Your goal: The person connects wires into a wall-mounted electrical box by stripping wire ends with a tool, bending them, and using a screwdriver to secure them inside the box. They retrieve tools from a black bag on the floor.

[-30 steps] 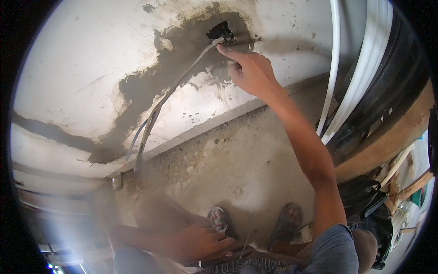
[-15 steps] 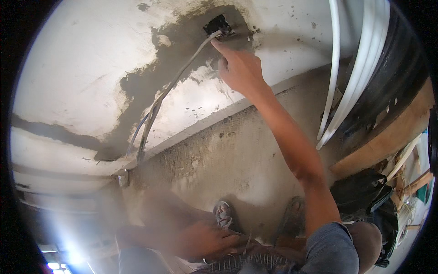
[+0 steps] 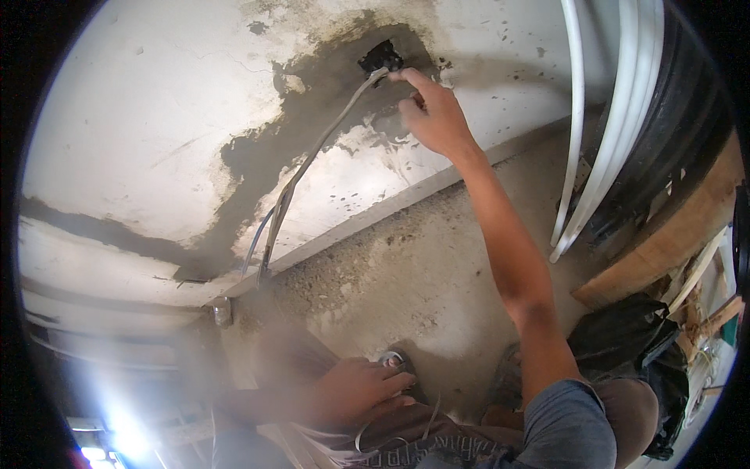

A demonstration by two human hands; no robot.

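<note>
My right hand reaches up to the wall, its index finger extended to where a grey cable leaves a dark square opening; the fingertip is at the cable's right side, possibly touching it. The other fingers are curled and the thumb stands apart. Grey plaster surrounds the opening and runs down-left across the white wall. The cable splits into strands, one bluish, lower down. My left hand lies loosely over my lap, fingers apart and nothing visible in them, partly blurred by haze.
White pipes stand at the right beside black coiled material and a curved wooden board. Black plastic bags and wood scraps lie below them. My feet in sandals are on the dusty concrete floor.
My right index fingertip has moved from just below the cable to its right side at the opening. The view has shifted slightly. My left hand stays in my lap.
</note>
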